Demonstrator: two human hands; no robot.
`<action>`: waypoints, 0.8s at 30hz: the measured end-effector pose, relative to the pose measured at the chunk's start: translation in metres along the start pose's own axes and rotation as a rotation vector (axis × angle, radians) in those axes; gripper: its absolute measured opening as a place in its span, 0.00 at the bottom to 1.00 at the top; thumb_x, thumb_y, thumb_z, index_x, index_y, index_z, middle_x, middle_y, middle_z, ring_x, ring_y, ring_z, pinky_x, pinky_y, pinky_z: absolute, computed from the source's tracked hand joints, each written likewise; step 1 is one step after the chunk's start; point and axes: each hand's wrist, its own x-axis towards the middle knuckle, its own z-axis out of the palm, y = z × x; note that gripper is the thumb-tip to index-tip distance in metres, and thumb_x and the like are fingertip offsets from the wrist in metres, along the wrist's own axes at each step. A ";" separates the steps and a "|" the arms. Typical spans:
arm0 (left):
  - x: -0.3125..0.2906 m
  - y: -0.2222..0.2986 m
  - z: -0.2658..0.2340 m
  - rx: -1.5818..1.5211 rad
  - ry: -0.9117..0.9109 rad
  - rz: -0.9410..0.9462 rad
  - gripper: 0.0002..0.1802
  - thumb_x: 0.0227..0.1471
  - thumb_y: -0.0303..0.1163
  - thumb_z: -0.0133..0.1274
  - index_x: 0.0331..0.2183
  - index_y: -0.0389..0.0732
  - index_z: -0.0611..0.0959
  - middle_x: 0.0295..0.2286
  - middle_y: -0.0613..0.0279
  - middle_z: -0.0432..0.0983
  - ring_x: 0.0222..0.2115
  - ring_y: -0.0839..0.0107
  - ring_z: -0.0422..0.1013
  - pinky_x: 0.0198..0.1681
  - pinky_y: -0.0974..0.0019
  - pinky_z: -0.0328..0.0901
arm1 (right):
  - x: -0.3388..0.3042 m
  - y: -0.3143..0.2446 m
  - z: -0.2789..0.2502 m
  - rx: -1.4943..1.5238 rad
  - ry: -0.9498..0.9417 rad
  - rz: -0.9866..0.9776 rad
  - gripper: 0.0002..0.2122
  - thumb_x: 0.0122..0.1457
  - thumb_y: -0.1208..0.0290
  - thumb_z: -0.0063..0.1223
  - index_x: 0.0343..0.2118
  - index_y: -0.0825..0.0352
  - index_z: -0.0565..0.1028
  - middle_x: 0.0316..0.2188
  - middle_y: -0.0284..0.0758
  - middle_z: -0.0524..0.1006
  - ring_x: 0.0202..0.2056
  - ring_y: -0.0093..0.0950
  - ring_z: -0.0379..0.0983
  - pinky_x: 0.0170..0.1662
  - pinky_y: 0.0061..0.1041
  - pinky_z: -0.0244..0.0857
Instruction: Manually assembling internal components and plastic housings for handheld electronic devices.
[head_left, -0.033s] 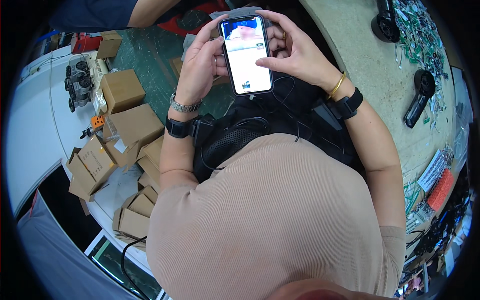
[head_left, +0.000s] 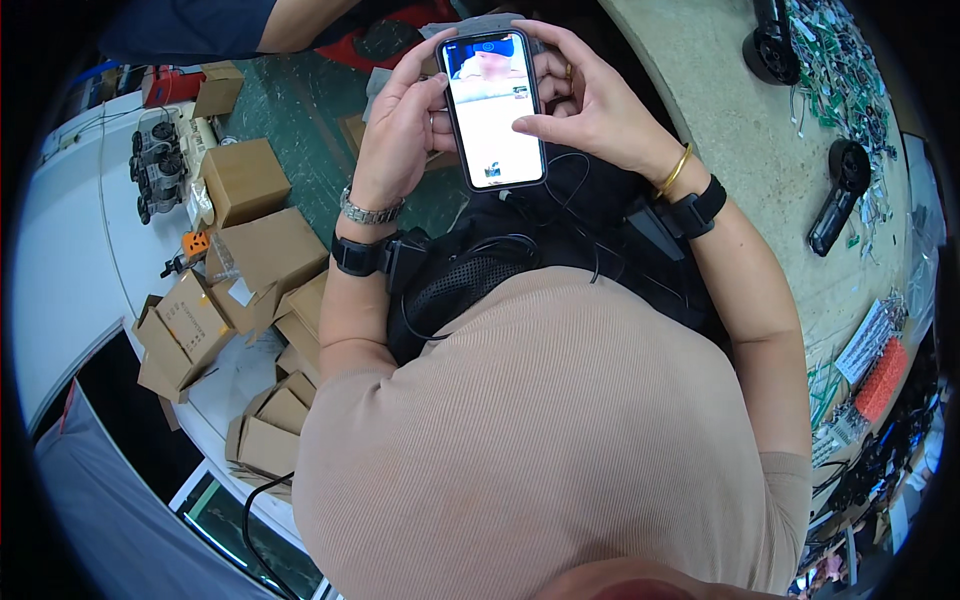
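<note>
A smartphone (head_left: pixel 490 130) in a dark case stands upright between my hands, its lit screen facing me. My left hand (head_left: pixel 398 135) grips its left edge, with the thumb near the upper part of the screen. On the other side my right hand (head_left: pixel 600 105) holds the right edge, fingers curled behind and thumb tip over the screen's edge. A thin dark cable with a pale plug (head_left: pixel 504 194) shows at the phone's lower edge. Black straps with dark boxy units circle both my wrists.
At right, a pale worktop (head_left: pixel 740 170) carries black fan-like handheld devices (head_left: pixel 842 195), a heap of green circuit boards (head_left: pixel 850 90) and a red bundle (head_left: pixel 882 380). Cardboard boxes (head_left: pixel 245 180) crowd the left. Another person's arm (head_left: pixel 300 22) reaches in at the upper left.
</note>
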 end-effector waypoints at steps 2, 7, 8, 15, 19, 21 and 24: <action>0.000 0.002 0.004 -0.001 0.034 -0.001 0.26 0.68 0.30 0.34 0.66 0.44 0.61 0.38 0.53 0.80 0.34 0.70 0.82 0.30 0.72 0.79 | 0.000 0.001 0.000 -0.015 0.003 -0.011 0.38 0.58 0.70 0.65 0.69 0.61 0.56 0.39 0.33 0.75 0.33 0.18 0.74 0.29 0.13 0.71; 0.001 -0.002 0.001 0.029 0.030 0.000 0.26 0.68 0.30 0.35 0.66 0.44 0.62 0.37 0.54 0.80 0.31 0.74 0.81 0.28 0.74 0.78 | 0.000 -0.007 -0.002 0.102 0.010 0.072 0.32 0.62 0.69 0.61 0.67 0.61 0.59 0.37 0.32 0.75 0.30 0.17 0.74 0.29 0.13 0.71; 0.001 -0.003 0.000 0.021 0.020 0.004 0.26 0.68 0.30 0.35 0.66 0.44 0.62 0.37 0.55 0.80 0.31 0.75 0.81 0.28 0.74 0.78 | 0.001 -0.008 -0.002 0.116 0.021 0.106 0.30 0.64 0.68 0.59 0.67 0.61 0.60 0.36 0.31 0.76 0.30 0.16 0.74 0.29 0.13 0.71; 0.002 -0.004 0.000 0.012 -0.015 0.017 0.26 0.68 0.30 0.35 0.66 0.44 0.62 0.37 0.56 0.81 0.29 0.76 0.81 0.26 0.76 0.77 | 0.001 -0.005 -0.003 0.180 0.065 0.186 0.22 0.69 0.65 0.51 0.64 0.61 0.65 0.32 0.29 0.76 0.28 0.15 0.75 0.29 0.13 0.72; 0.000 -0.001 0.005 0.001 0.014 -0.008 0.26 0.68 0.30 0.36 0.65 0.44 0.63 0.37 0.56 0.81 0.30 0.76 0.81 0.27 0.77 0.76 | -0.001 -0.009 -0.003 0.148 0.042 0.173 0.24 0.67 0.65 0.55 0.64 0.61 0.64 0.33 0.29 0.76 0.28 0.15 0.75 0.29 0.14 0.72; -0.001 -0.001 0.004 0.018 0.018 -0.003 0.26 0.68 0.29 0.36 0.65 0.44 0.63 0.38 0.56 0.80 0.31 0.76 0.81 0.27 0.77 0.76 | -0.001 -0.008 -0.002 0.116 0.039 0.153 0.26 0.65 0.66 0.58 0.64 0.61 0.64 0.33 0.29 0.76 0.29 0.16 0.75 0.29 0.14 0.72; -0.001 -0.002 0.001 0.032 0.017 0.003 0.26 0.68 0.29 0.36 0.65 0.44 0.63 0.38 0.55 0.80 0.32 0.75 0.81 0.27 0.76 0.77 | 0.000 -0.009 -0.002 0.099 0.031 0.138 0.29 0.63 0.67 0.61 0.65 0.61 0.63 0.33 0.30 0.76 0.31 0.17 0.76 0.30 0.15 0.72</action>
